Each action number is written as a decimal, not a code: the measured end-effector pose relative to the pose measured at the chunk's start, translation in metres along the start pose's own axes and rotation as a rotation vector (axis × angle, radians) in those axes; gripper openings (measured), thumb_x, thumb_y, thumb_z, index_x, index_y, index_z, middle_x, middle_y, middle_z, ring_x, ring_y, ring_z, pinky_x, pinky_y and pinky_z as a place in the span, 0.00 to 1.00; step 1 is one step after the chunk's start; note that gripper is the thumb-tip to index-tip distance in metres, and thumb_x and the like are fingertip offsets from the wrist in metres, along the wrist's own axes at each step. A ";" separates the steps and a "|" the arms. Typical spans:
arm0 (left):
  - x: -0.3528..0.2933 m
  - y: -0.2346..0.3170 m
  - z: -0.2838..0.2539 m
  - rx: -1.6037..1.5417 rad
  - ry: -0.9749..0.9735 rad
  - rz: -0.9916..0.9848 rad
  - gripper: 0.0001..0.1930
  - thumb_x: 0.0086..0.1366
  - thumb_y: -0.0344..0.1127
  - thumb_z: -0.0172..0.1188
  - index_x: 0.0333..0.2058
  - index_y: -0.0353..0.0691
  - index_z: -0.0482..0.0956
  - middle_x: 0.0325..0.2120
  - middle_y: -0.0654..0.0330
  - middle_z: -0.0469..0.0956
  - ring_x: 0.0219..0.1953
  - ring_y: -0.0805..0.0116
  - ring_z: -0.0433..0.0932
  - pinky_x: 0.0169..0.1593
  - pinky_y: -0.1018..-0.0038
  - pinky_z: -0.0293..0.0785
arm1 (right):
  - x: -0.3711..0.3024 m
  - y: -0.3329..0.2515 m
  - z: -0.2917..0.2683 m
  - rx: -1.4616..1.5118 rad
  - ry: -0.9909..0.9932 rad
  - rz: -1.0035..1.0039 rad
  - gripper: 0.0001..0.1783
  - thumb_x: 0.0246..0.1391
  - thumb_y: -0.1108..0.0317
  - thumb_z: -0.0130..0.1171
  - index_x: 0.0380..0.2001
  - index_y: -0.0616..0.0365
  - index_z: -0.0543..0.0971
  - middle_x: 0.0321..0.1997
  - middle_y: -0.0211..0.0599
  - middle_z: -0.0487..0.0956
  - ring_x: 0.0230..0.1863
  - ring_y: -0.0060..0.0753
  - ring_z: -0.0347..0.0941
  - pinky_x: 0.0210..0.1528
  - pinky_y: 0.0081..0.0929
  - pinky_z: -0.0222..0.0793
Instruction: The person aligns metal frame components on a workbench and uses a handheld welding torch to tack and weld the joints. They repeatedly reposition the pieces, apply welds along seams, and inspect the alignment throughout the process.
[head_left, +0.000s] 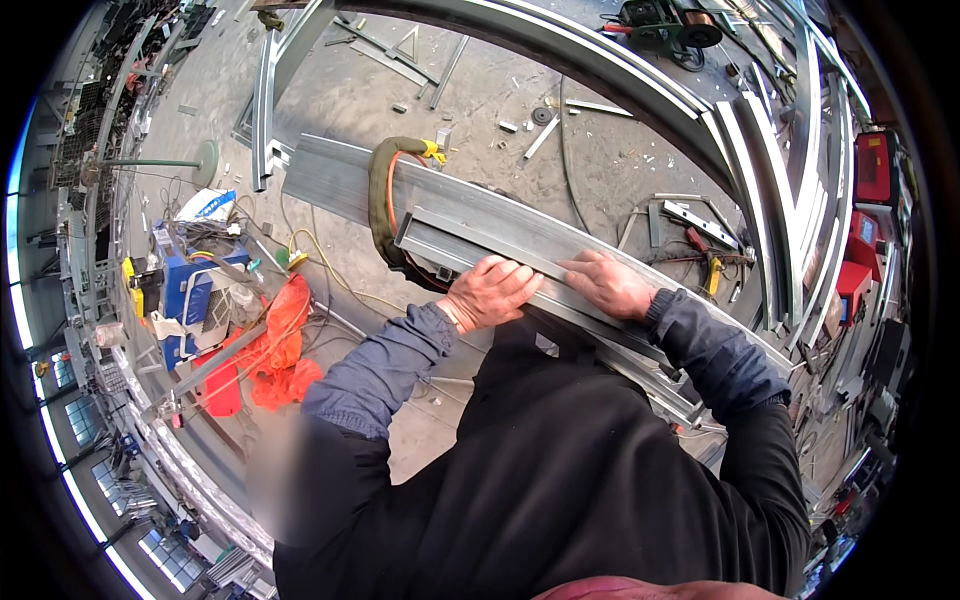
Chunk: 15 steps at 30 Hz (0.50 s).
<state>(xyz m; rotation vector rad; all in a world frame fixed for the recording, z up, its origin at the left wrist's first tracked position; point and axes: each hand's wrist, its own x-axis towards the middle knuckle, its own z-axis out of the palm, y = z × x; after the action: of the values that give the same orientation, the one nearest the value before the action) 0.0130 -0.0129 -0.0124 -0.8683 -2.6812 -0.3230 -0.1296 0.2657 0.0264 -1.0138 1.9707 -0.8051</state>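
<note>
A long galvanized steel channel (pixel 470 238) lies slantwise on a wider flat steel beam (pixel 335 175) in front of me. My left hand (pixel 492 293) is closed over the channel's near edge, its fingers bent on top. To its right, my right hand (pixel 612 284) grips the same channel with fingers curled over the upper face. The channel's open end is left of my hands. Over the beam, left of that end, hangs a thick cable in a dark green sleeve (pixel 380 195), with an orange line beside it and a yellow tip (pixel 433 152). My palms' undersides are hidden.
Left stand a blue machine (pixel 190 300) and orange-red cloth (pixel 285 345), with loose cables around them. A large steel frame (pixel 600 50) arches across the far side. Metal offcuts litter the floor. A yellow-and-red tool (pixel 712 272) and red machines (pixel 862 245) are at right.
</note>
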 end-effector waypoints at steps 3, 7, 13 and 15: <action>0.003 0.006 -0.009 -0.030 -0.061 -0.058 0.58 0.40 0.53 0.84 0.73 0.49 0.70 0.66 0.61 0.71 0.68 0.59 0.70 0.75 0.55 0.64 | -0.003 -0.010 0.003 -0.128 0.040 -0.015 0.23 0.81 0.54 0.51 0.62 0.58 0.84 0.60 0.44 0.84 0.64 0.52 0.76 0.69 0.45 0.70; 0.049 0.028 -0.041 -0.092 -0.180 -0.228 0.60 0.44 0.54 0.85 0.74 0.39 0.66 0.72 0.50 0.66 0.79 0.47 0.59 0.83 0.46 0.53 | -0.005 -0.009 0.012 -0.193 0.084 -0.014 0.20 0.79 0.58 0.51 0.60 0.57 0.84 0.59 0.37 0.85 0.62 0.46 0.77 0.65 0.46 0.71; 0.062 0.032 -0.011 -0.050 -0.251 -0.216 0.52 0.43 0.46 0.83 0.68 0.37 0.71 0.56 0.55 0.76 0.62 0.53 0.74 0.74 0.52 0.65 | -0.005 0.002 0.022 -0.587 0.056 -0.183 0.25 0.75 0.55 0.54 0.65 0.62 0.79 0.58 0.44 0.83 0.59 0.49 0.77 0.62 0.45 0.73; 0.062 0.032 -0.009 -0.032 -0.216 -0.204 0.49 0.42 0.44 0.82 0.65 0.38 0.73 0.53 0.56 0.76 0.59 0.54 0.75 0.71 0.53 0.67 | -0.018 -0.014 0.030 -0.394 0.199 0.036 0.33 0.73 0.50 0.58 0.69 0.64 0.75 0.57 0.48 0.83 0.61 0.52 0.76 0.64 0.46 0.73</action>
<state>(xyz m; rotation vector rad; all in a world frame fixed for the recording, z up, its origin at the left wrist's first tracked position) -0.0139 0.0424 0.0216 -0.6735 -2.9808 -0.3350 -0.0924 0.2689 0.0281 -1.1518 2.3736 -0.5223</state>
